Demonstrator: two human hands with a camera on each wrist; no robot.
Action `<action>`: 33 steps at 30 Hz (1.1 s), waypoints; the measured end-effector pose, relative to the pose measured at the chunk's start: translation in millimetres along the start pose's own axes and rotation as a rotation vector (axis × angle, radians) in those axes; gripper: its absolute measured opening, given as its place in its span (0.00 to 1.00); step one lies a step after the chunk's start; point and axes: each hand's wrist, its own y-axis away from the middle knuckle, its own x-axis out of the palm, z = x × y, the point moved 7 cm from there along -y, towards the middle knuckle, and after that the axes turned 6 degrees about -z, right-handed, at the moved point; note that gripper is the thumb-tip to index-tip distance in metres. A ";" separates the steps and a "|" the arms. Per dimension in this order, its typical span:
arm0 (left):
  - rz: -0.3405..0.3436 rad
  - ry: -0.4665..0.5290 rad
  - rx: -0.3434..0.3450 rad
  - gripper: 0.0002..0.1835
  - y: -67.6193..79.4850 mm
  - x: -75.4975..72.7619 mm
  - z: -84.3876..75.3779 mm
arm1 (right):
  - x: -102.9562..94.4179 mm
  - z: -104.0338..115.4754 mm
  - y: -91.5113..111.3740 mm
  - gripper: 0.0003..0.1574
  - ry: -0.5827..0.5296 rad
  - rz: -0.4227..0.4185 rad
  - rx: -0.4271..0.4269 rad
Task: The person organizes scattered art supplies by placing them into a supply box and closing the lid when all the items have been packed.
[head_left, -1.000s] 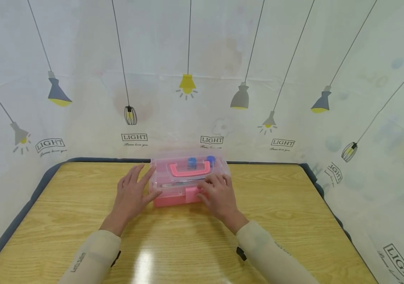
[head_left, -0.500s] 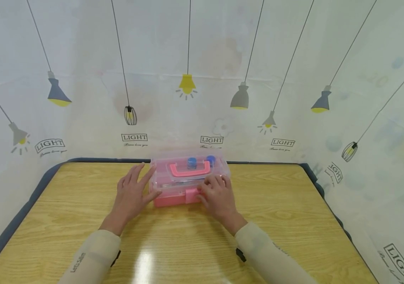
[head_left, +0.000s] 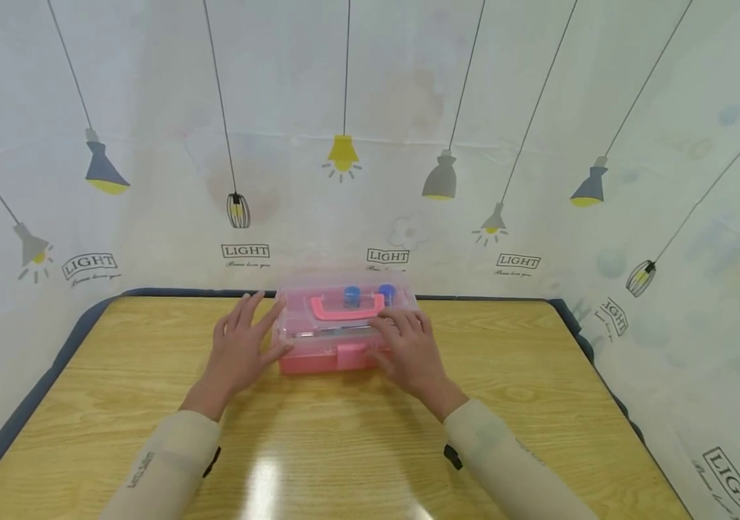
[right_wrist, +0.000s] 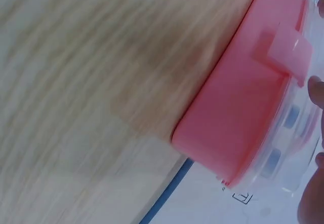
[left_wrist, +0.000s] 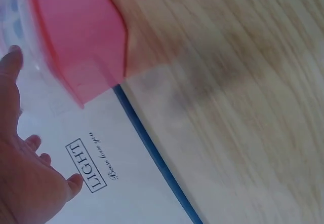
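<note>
A pink plastic box [head_left: 318, 363] with a clear lid [head_left: 294, 318] stands at the back of the table. On the lid is a pink carrying handle [head_left: 346, 310], and a pink latch [head_left: 351, 356] sits at the middle of the front. In the right wrist view that latch sticks out from the box wall. My left hand [head_left: 236, 357] is at the box's left end, fingers spread, thumb by the front corner. My right hand [head_left: 411, 354] lies over the lid's right front, its thumb [right_wrist: 316, 91] at the lid edge beside the latch. Neither hand grips anything.
Through the lid show two blue caps [head_left: 352, 297] and a thin long item [head_left: 327, 333] lying along the front. Wood-grain table [head_left: 344, 448] spreads before the box. Right behind it rises a wall cloth [head_left: 292, 217] printed with lamps, with a dark blue edge [head_left: 486, 298] along the table's back.
My right hand has left the latch, shifting a little right, with its fingers now reaching further over the lid. The box has turned slightly. My left hand stays at the left end.
</note>
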 end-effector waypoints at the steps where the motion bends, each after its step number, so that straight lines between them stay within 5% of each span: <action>1: -0.008 -0.001 0.008 0.40 -0.7 -1.3 -1.7 | 1.1 -2.6 -0.2 0.35 0.007 0.019 0.008; 7: -0.044 -0.087 0.098 0.35 -3.2 -0.6 -22.4 | 11.2 -12.9 3.8 0.58 0.063 0.151 0.046; 15: -0.095 -0.113 0.183 0.50 -1.4 13.3 -55.7 | 18.2 -11.2 3.0 0.64 0.069 0.212 0.054; 21: -0.185 -0.182 0.140 0.60 -2.2 21.1 -65.1 | 24.5 -7.8 -0.5 0.66 0.099 0.235 0.052; 33: -0.207 -0.270 0.067 0.62 -2.9 30.3 -73.3 | 28.9 -4.2 0.8 0.67 0.159 0.193 0.060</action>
